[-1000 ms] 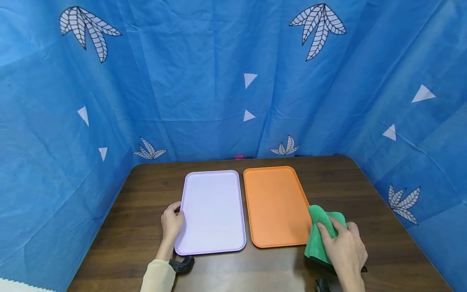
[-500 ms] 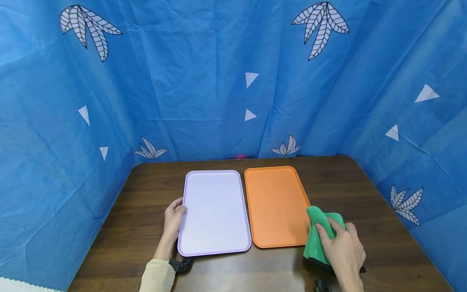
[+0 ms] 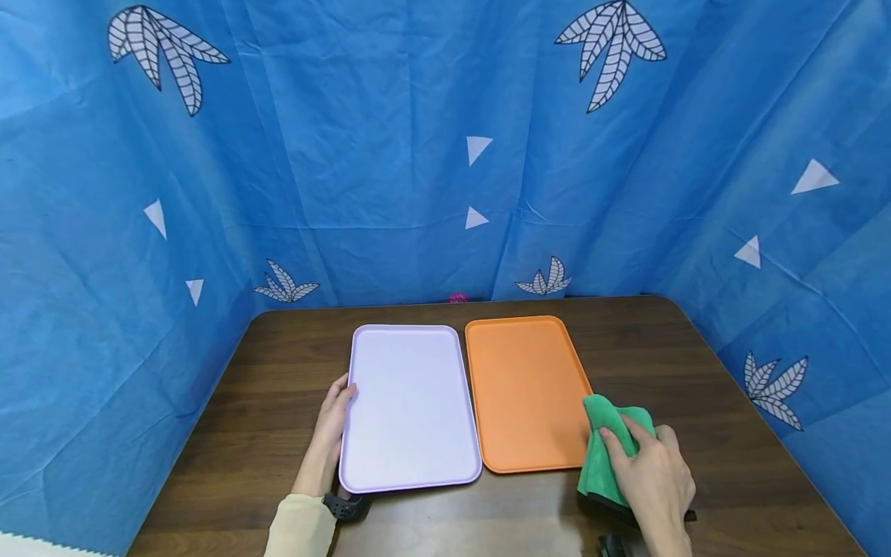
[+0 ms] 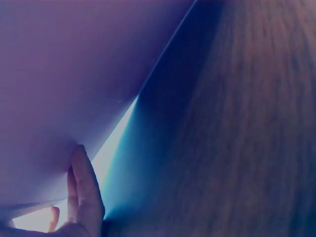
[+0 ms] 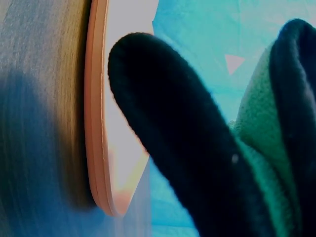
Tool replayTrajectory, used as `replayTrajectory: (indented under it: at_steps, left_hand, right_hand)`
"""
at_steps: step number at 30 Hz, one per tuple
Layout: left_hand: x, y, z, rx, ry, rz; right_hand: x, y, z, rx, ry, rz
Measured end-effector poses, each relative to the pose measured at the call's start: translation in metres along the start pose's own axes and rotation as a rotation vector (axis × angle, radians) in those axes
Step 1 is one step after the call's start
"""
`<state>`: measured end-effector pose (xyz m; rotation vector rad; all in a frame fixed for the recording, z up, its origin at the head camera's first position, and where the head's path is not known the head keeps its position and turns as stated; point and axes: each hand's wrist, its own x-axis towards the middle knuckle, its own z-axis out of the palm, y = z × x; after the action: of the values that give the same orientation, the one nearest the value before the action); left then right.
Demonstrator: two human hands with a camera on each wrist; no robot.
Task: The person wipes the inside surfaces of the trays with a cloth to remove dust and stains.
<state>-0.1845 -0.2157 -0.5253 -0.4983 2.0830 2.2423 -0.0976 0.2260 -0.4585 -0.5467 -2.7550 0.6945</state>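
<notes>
My left hand (image 3: 329, 425) grips the left edge of a lavender tray (image 3: 414, 406), with the thumb over the rim. In the left wrist view, fingers (image 4: 88, 185) reach under the tray's pale underside (image 4: 74, 89), and a bright gap shows between that edge and the tabletop. At the right, my right hand (image 3: 657, 476) pinches a folded green cloth (image 3: 604, 456) between thumb and fingers. The cloth overlaps the lower right edge of an orange tray (image 3: 525, 387). In the right wrist view, dark folds of the cloth (image 5: 163, 108) hide most of the hand.
Both trays lie side by side on a dark wooden table (image 3: 278, 363). A blue curtain (image 3: 362, 155) with leaf prints surrounds the table's back and sides. Black wrist straps (image 3: 346, 507) sit near the front.
The lavender tray's near end has shifted right and toward me, up close to the orange tray. The left hand has moved with it, and its fingers have slid under the edge. The right hand barely moves.
</notes>
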Motion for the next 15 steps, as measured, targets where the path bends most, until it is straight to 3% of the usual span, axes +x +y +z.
replayTrajectory:
  at_steps: [6, 15]
  left_hand:
    - [-0.001, 0.002, -0.002, -0.047, -0.006, 0.016]
    - [-0.013, 0.026, 0.005, -0.113, 0.061, 0.168]
  right_hand:
    - [-0.001, 0.0, 0.0, -0.002, 0.004, -0.014]
    - [0.0, -0.001, -0.004, 0.002, 0.046, -0.018]
